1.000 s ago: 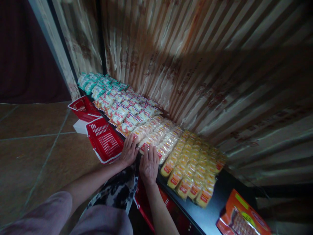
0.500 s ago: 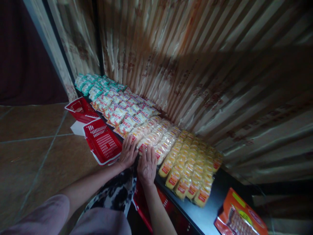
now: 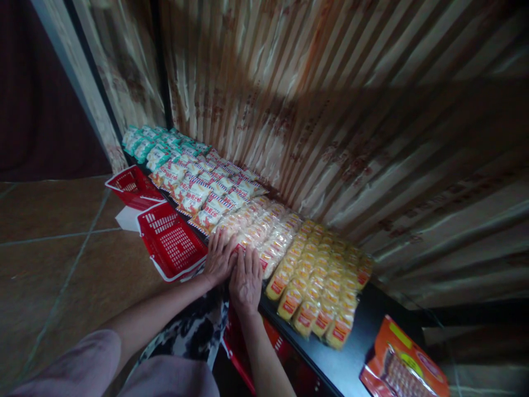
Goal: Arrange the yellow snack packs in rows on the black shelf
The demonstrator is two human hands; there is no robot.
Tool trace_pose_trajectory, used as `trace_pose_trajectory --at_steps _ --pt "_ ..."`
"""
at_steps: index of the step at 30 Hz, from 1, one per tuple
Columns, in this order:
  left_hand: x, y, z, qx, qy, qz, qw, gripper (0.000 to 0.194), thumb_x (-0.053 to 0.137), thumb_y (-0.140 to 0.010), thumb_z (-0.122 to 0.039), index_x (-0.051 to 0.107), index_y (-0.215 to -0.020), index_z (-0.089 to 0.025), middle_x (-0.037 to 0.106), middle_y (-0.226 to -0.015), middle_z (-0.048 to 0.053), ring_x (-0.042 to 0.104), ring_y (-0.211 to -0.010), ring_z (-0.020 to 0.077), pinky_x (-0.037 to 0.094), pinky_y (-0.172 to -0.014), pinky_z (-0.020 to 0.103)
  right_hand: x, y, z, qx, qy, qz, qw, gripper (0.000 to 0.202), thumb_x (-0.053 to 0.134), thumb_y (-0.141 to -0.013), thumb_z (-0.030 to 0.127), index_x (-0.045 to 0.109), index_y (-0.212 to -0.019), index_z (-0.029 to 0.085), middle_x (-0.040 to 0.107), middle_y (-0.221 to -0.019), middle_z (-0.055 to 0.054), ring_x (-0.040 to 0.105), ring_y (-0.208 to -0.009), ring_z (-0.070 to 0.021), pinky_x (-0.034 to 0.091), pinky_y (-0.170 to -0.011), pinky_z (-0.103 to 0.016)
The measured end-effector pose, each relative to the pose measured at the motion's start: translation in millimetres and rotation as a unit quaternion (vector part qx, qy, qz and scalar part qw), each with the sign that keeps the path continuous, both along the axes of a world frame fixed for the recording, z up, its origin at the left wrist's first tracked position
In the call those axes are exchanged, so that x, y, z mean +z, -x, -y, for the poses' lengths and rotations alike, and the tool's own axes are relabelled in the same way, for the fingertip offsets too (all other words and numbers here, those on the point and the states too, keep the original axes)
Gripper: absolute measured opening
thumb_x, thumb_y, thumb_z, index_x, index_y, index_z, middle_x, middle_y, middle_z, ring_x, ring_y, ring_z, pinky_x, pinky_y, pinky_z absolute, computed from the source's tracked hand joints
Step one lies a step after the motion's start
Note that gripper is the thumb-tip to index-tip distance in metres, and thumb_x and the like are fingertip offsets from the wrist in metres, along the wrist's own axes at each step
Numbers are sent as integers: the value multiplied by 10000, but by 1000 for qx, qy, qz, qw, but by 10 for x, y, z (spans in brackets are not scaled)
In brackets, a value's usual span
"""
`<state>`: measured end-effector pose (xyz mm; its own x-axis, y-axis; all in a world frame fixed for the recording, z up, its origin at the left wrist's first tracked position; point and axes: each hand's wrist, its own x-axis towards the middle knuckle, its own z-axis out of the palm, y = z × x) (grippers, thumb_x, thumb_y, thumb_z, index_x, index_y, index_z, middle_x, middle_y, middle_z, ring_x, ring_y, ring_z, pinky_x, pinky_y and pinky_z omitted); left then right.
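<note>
My left hand [image 3: 220, 259] lies with its fingers stretched over the front end of the pale, clear-wrapped packets [image 3: 253, 220], which look like small breads or cakes. Close beside it, my right hand [image 3: 247, 282] rests flat, fingertips on the front ends of the same rows. Neither hand is closed around a packet, and the fingers cover part of the red labels. To the right sit rows of yellow wrapped packets [image 3: 320, 273] with red labels. On the left are white snack bags [image 3: 206, 190] with striped edges.
Green-and-white bags [image 3: 159, 146] fill the far left of the dark table [image 3: 334, 361]. Red baskets [image 3: 176, 242] stand on the tiled floor, with another red basket [image 3: 237, 353] under my right arm. An orange packet [image 3: 407, 361] lies at right, a pleated curtain [image 3: 330, 110] behind.
My left hand has shifted slightly right, nearer my right hand, its fingers still on the pale packets. The view has moved a little; the packets look unmoved.
</note>
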<state>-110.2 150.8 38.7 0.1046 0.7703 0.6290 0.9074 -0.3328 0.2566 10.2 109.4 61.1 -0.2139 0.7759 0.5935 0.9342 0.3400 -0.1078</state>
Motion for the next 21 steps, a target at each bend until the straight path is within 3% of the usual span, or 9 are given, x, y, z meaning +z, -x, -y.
trace_pose_trajectory --at_steps 21 --pt "56 16 8 -5 20 -20 1000 517 378 -973 -363 345 -1440 -144 137 -1562 183 82 -1448 342 219 -1129 552 -46 -36 10 38 -16 -31 999 470 375 -926 168 421 -1385 78 370 -1475 -197 173 -1436 -292 302 -1090 -508"
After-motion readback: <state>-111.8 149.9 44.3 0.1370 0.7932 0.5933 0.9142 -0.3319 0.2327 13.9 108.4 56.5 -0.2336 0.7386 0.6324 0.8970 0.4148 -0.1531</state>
